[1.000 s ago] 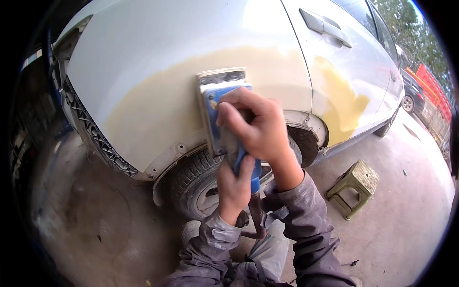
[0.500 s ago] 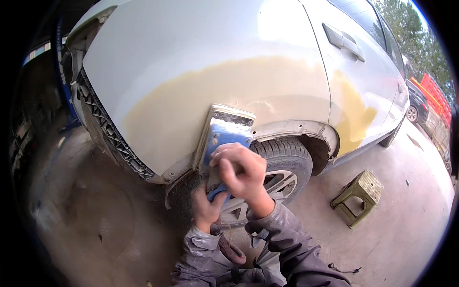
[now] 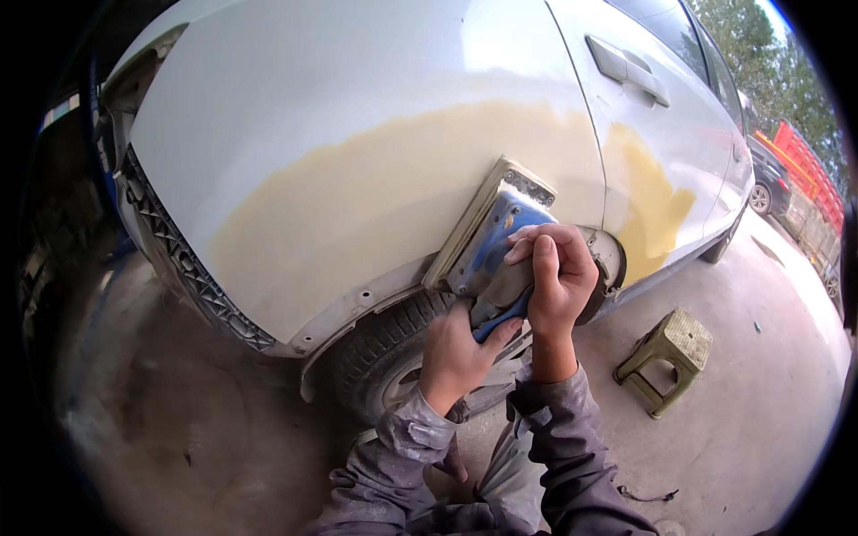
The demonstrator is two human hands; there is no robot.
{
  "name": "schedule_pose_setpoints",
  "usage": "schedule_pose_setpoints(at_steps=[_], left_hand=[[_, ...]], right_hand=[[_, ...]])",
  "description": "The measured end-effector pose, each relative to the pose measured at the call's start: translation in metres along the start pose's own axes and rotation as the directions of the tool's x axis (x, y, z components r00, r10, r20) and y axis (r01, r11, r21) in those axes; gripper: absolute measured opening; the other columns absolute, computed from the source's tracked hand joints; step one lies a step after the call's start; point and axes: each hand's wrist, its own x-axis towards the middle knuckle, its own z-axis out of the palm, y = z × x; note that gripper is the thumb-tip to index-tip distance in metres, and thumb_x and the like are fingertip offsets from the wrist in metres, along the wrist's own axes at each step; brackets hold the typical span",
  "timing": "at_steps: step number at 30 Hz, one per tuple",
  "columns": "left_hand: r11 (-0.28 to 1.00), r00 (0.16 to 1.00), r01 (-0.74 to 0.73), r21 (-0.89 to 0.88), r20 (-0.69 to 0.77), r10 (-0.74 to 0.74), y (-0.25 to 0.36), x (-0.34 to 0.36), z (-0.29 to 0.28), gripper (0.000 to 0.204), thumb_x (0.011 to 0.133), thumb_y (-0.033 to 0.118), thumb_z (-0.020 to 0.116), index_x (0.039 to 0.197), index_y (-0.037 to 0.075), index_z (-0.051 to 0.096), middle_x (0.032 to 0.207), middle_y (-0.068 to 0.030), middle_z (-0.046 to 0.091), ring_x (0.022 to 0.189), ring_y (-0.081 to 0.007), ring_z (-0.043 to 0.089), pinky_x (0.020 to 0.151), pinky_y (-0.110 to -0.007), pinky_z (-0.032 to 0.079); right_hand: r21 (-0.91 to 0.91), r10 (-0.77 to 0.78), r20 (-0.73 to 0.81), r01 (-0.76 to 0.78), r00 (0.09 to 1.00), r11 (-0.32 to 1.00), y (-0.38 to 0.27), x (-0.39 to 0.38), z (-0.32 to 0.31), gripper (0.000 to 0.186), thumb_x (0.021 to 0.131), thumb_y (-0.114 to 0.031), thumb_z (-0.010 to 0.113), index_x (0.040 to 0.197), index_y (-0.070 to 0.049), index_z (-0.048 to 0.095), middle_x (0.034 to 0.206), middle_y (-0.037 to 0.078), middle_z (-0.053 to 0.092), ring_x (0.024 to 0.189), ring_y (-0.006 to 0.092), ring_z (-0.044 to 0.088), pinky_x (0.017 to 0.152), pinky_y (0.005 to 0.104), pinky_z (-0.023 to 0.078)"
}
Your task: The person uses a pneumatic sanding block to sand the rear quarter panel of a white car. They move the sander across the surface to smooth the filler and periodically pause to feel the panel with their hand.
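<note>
A blue power sander point(image 3: 494, 241) with a long rectangular pad lies tilted against the car's side panel point(image 3: 357, 192), just above the wheel arch. Beige and yellow filler covers a broad patch of that white panel. My left hand point(image 3: 454, 353) is closed round the sander's rear handle. Curled over the right side of its body is my right hand point(image 3: 565, 277), whose fingertips are partly hidden. Below the left wrist hangs a dark hose point(image 3: 454, 457), mostly covered by my sleeve. The tyre point(image 3: 380, 353) stands right under the tool.
A green plastic stool point(image 3: 666, 357) stands on the concrete floor to the right. The door point(image 3: 648, 196) carries another yellow patch. At left, a black grille-like strip point(image 3: 183, 250) edges the car's end. A dark car and a red truck bed point(image 3: 804, 170) are farther off.
Both hands and the sander have moved right and upward along the wheel arch. The sander's pad now slants more to the right. My view has shifted slightly.
</note>
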Motion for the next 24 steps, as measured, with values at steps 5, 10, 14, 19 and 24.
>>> schedule_pose_setpoints(at_steps=[5,10,14,19,24], left_hand=[[0.960,0.927,-0.032,-0.277,-0.368,-0.075,-0.032,-0.054,-0.031,0.069,0.089,0.060,0.065,0.114,-0.004,0.063,0.097,-0.0211,0.071,0.091,-0.0360,0.071,0.075,-0.042,0.053],[0.977,0.961,-0.018,-0.212,-0.275,-0.042,-0.010,-0.039,-0.020,0.064,0.091,0.057,0.063,0.109,-0.005,0.065,0.092,-0.0245,0.070,0.087,-0.0370,0.071,0.071,-0.044,0.052],[0.995,0.987,0.100,-0.010,0.123,-0.098,0.030,0.006,0.013,0.056,0.088,0.049,0.071,0.099,-0.005,0.064,0.090,-0.0293,0.067,0.084,-0.0493,0.065,0.067,-0.046,0.051],[0.991,0.991,-0.012,-0.137,-0.131,-0.006,-0.003,-0.014,0.000,0.057,0.088,0.050,0.070,0.104,-0.004,0.064,0.084,-0.0241,0.067,0.079,-0.0440,0.068,0.068,-0.045,0.052],[0.962,0.712,0.175,0.209,-0.701,0.023,-0.098,-0.078,-0.022,0.063,0.098,0.048,0.057,0.136,-0.002,0.046,0.121,-0.0104,0.060,0.106,-0.0196,0.061,0.090,-0.032,0.048]], right_hand=[[-0.069,-0.158,0.388,0.200,0.908,0.977,-0.023,-0.022,0.074,0.009,0.080,0.003,0.067,0.088,-0.001,0.066,0.077,0.007,0.067,0.070,0.0196,0.068,0.064,0.0281,0.053],[-0.144,-0.074,0.376,0.137,0.924,0.980,-0.022,-0.013,0.053,0.005,0.086,0.001,0.065,0.091,0.001,0.065,0.081,0.008,0.069,0.073,0.0168,0.067,0.064,0.0287,0.053],[-0.007,0.130,0.078,-0.130,0.988,0.992,-0.011,0.018,-0.022,0.014,0.099,-0.006,0.055,0.092,0.003,0.064,0.083,0.007,0.070,0.071,0.0090,0.063,0.067,0.0248,0.052],[-0.040,0.077,0.166,-0.072,0.983,0.997,-0.008,-0.014,0.005,0.012,0.098,-0.002,0.052,0.095,0.006,0.062,0.083,0.012,0.068,0.073,0.0162,0.064,0.078,0.0313,0.054],[0.051,-0.280,0.470,0.290,0.837,0.956,-0.015,-0.070,0.124,0.013,0.079,-0.001,0.071,0.090,-0.001,0.065,0.085,0.010,0.068,0.076,0.0241,0.068,0.070,0.0331,0.055]])
